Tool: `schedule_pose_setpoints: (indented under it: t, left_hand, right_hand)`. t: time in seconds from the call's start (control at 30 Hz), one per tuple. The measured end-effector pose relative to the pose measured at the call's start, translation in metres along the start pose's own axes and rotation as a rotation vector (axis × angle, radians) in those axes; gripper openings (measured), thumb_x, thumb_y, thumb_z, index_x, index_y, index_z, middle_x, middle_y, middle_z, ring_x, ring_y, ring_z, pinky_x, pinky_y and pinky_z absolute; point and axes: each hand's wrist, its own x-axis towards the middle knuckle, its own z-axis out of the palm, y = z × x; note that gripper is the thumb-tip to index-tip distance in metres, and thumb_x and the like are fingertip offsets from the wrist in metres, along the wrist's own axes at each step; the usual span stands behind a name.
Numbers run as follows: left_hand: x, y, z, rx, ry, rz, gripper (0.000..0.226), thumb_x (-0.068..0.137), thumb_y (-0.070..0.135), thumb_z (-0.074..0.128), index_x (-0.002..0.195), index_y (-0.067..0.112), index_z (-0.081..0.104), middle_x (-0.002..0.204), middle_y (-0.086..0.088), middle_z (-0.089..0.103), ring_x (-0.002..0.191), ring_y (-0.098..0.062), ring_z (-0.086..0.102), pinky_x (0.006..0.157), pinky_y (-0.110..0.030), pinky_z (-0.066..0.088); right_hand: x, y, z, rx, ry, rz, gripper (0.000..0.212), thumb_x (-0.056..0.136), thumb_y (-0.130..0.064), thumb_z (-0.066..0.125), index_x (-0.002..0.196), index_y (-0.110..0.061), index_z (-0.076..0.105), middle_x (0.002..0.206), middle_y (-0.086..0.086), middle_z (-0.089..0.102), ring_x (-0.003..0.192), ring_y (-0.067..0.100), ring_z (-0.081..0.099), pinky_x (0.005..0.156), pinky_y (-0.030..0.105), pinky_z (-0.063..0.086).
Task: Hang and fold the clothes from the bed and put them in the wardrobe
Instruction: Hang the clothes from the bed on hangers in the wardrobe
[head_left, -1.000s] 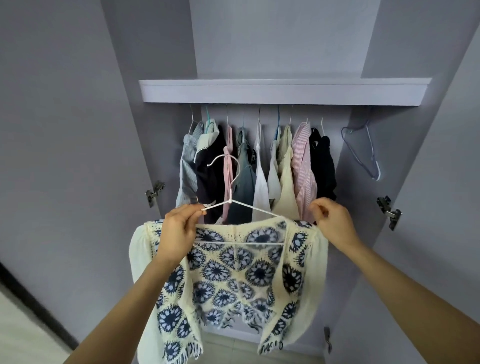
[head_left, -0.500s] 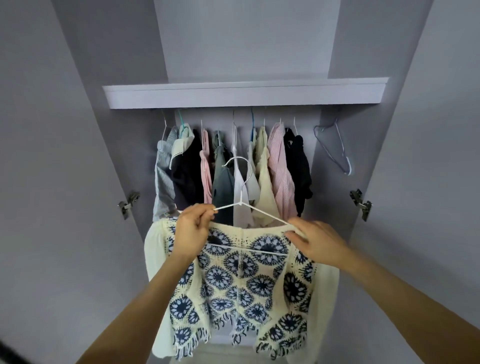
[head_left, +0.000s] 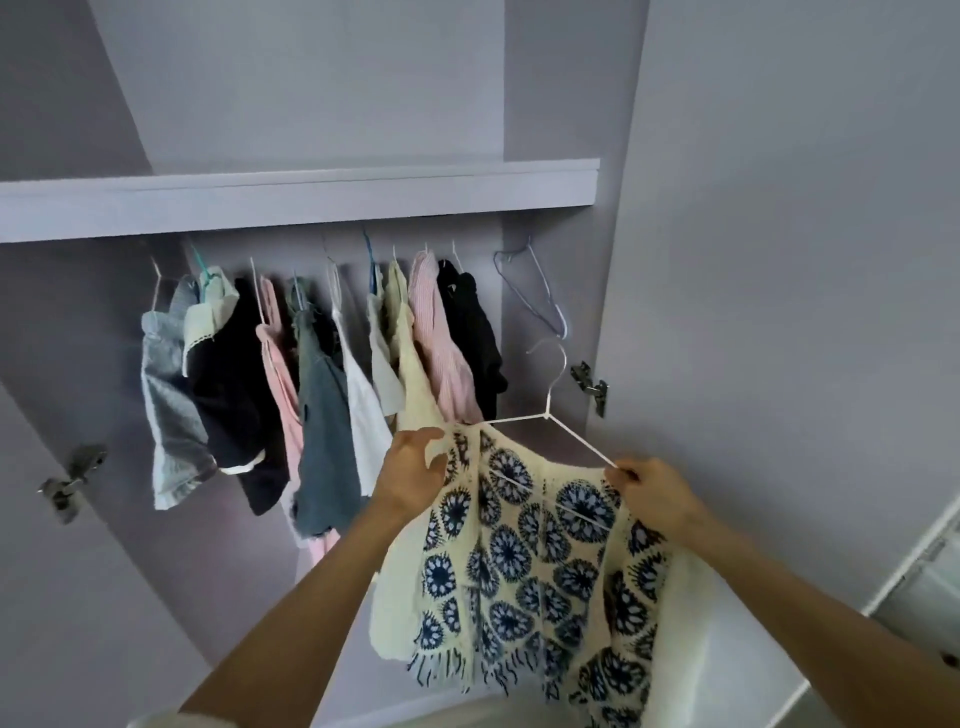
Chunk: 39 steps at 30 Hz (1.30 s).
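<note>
A cream crochet top (head_left: 540, 566) with dark blue flower circles and a fringed hem hangs on a white wire hanger (head_left: 550, 410) in front of the open wardrobe. My left hand (head_left: 413, 470) grips the top's left shoulder at the hanger's end. My right hand (head_left: 657, 493) pinches the hanger's right arm and the top's right shoulder. The hanger's hook points up, below the rail and to the right of the hung clothes.
Several garments (head_left: 322, 374) hang in a row under the wardrobe shelf (head_left: 311, 200). An empty lilac hanger (head_left: 537, 296) hangs at the rail's right end. Door hinges (head_left: 589, 387) stick out on the right, another hinge (head_left: 72, 480) on the left. The right door (head_left: 779, 260) stands open.
Both hands have carried the top and hanger to the right, toward the rail's right end, and the view has swung right. The holds on the shoulders stay the same.
</note>
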Motion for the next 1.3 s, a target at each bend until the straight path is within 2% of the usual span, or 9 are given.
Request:
schedule_pose_setpoints:
  t: [0.17, 0.3, 0.47, 0.57, 0.73, 0.93, 1.03, 1.13, 1.3]
  left_hand:
    - [0.007, -0.004, 0.018, 0.024, -0.086, -0.062, 0.033, 0.096, 0.019, 0.05, 0.13, 0.016, 0.052, 0.138, -0.009, 0.046, 0.118, -0.027, 0.053, 0.098, -0.028, 0.039]
    - [0.013, -0.009, 0.023, 0.042, -0.093, -0.044, 0.033, 0.097, 0.019, 0.049, 0.13, 0.016, 0.052, 0.136, -0.007, 0.047, 0.12, -0.025, 0.051, 0.094, -0.021, 0.037]
    - [0.034, -0.011, 0.012, 0.07, -0.09, 0.012, 0.034, 0.097, 0.016, 0.05, 0.131, 0.015, 0.051, 0.133, -0.007, 0.049, 0.116, -0.021, 0.052, 0.084, -0.011, 0.034]
    - [0.057, -0.004, 0.003, 0.108, -0.058, 0.071, 0.035, 0.096, 0.014, 0.048, 0.131, 0.014, 0.051, 0.132, -0.009, 0.05, 0.117, -0.023, 0.051, 0.094, -0.019, 0.039]
    - [0.115, 0.014, 0.002, 0.232, -0.049, 0.189, 0.035, 0.095, 0.012, 0.046, 0.129, 0.014, 0.053, 0.128, -0.01, 0.049, 0.116, -0.026, 0.051, 0.099, -0.034, 0.042]
    - [0.21, 0.042, 0.013, 0.553, 0.007, 0.287, 0.059, 0.094, 0.019, 0.047, 0.148, 0.025, 0.022, 0.151, -0.005, 0.019, 0.136, -0.028, 0.025, 0.11, -0.044, 0.028]
    - [0.255, 0.049, 0.025, 0.842, -0.035, 0.351, 0.081, 0.088, 0.013, 0.058, 0.15, 0.029, 0.009, 0.158, -0.002, -0.003, 0.145, -0.028, 0.001, 0.112, -0.048, 0.02]
    - [0.282, 0.038, 0.038, 1.07, -0.045, 0.443, 0.064, 0.092, 0.009, 0.05, 0.148, 0.025, 0.022, 0.159, -0.003, -0.004, 0.146, -0.027, -0.009, 0.114, -0.049, 0.014]
    - [0.304, 0.006, 0.036, 1.029, 0.005, 0.603, 0.041, 0.099, 0.017, 0.039, 0.139, 0.025, 0.041, 0.156, 0.003, 0.023, 0.147, -0.017, 0.004, 0.117, -0.037, 0.005]
  right_hand:
    - [0.003, 0.008, 0.002, -0.019, 0.072, 0.212, 0.028, 0.096, -0.02, 0.041, 0.077, -0.01, 0.058, 0.068, 0.006, 0.056, 0.061, 0.021, 0.051, 0.059, 0.029, 0.041]
    - [0.018, -0.002, 0.009, 0.02, 0.113, 0.296, 0.027, 0.097, -0.022, 0.039, 0.085, -0.006, 0.058, 0.069, 0.006, 0.055, 0.07, 0.028, 0.056, 0.065, 0.031, 0.042]
    - [0.052, -0.028, 0.005, 0.177, 0.135, 0.242, 0.031, 0.093, -0.005, 0.039, 0.063, -0.009, 0.047, 0.059, 0.002, 0.043, 0.054, 0.015, 0.039, 0.054, 0.028, 0.032]
    - [0.079, -0.045, 0.0, 0.179, 0.15, 0.187, 0.03, 0.091, -0.003, 0.038, 0.064, -0.011, 0.047, 0.06, 0.002, 0.045, 0.055, 0.015, 0.041, 0.057, 0.026, 0.034]
    - [0.146, -0.058, 0.001, 0.1, 0.14, 0.122, 0.019, 0.086, -0.004, 0.042, 0.08, -0.003, 0.06, 0.083, 0.016, 0.059, 0.081, 0.028, 0.055, 0.075, 0.036, 0.045]
    - [0.243, -0.069, 0.015, 0.196, 0.185, 0.032, 0.023, 0.086, -0.004, 0.044, 0.093, 0.0, 0.066, 0.087, 0.019, 0.06, 0.091, 0.035, 0.059, 0.081, 0.034, 0.045]
    - [0.281, -0.072, 0.017, 0.226, 0.226, -0.025, 0.016, 0.088, -0.006, 0.045, 0.08, -0.009, 0.059, 0.081, 0.019, 0.055, 0.08, 0.029, 0.051, 0.073, 0.027, 0.038]
    - [0.311, -0.072, 0.013, 0.265, 0.252, -0.077, 0.02, 0.088, -0.008, 0.045, 0.07, -0.014, 0.049, 0.077, 0.01, 0.048, 0.076, 0.021, 0.044, 0.069, 0.025, 0.034]
    - [0.345, -0.094, 0.011, 0.232, 0.328, -0.12, 0.028, 0.085, -0.004, 0.042, 0.06, -0.015, 0.044, 0.081, 0.016, 0.051, 0.079, 0.031, 0.051, 0.07, 0.029, 0.036]
